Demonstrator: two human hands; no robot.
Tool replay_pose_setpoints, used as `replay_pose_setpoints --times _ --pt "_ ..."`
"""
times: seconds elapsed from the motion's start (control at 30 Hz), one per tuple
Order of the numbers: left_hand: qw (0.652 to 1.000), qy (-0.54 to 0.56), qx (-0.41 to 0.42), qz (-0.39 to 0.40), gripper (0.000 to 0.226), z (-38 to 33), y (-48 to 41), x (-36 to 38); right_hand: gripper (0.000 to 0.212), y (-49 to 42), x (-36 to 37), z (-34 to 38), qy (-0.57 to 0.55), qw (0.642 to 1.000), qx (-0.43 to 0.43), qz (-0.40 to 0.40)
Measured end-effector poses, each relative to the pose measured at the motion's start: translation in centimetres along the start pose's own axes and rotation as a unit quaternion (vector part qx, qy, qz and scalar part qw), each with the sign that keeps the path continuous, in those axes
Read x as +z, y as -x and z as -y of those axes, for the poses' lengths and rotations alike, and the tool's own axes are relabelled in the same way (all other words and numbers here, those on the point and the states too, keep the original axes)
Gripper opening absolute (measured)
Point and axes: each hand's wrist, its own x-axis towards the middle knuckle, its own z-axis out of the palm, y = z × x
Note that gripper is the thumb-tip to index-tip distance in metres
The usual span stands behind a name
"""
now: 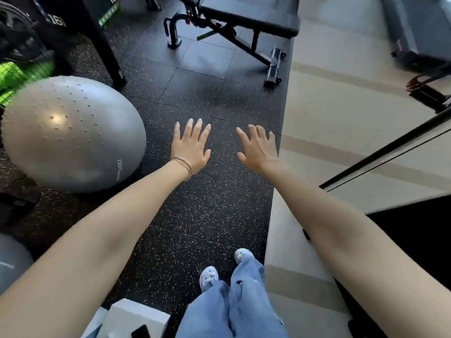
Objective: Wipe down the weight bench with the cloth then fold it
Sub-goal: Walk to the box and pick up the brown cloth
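Extending my left hand (192, 147) and right hand (257, 148), both spread, empty | weight bench (246, 18) at 12 o'clock, well apart | cloth unseen | best: locate cloth first, then wipe pad end-to-end.

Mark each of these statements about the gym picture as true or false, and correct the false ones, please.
1. Both hands are empty, with fingers spread. True: the left hand and the right hand hold nothing.
2. The left hand holds the cloth. False: no cloth is visible in this view.
3. The weight bench stands ahead of the person, at the far end of the dark floor. True.
4. The bracelets are on the right wrist. False: the bracelets are on the left wrist.
5. A grey exercise ball lies to the left of the hands. True.
6. The right hand rests on the bench. False: it is in the air, well short of the bench.
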Motion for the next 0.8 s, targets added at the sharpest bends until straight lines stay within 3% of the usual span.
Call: replay_pose_setpoints --times 0.1,0.43,0.8 --pt "0.999 -0.018 0.014 0.023 0.068 -0.5 0.7 0.5 0.072 0.7 0.0 0.3 0.011 1.0 0.002 0.009" --pt "1.0 -0.008 0.016 -0.011 0.068 -0.1 -4.1 -2.2 0.071 -1.8 -2.1 -2.6 0.002 0.999 0.017 -0.029" --pt "1.0 -0.019 0.017 -0.009 0.067 -1.0 -14.0 -3.3 0.07 -10.4 -2.5 -8.1 0.004 1.0 0.015 -0.019"
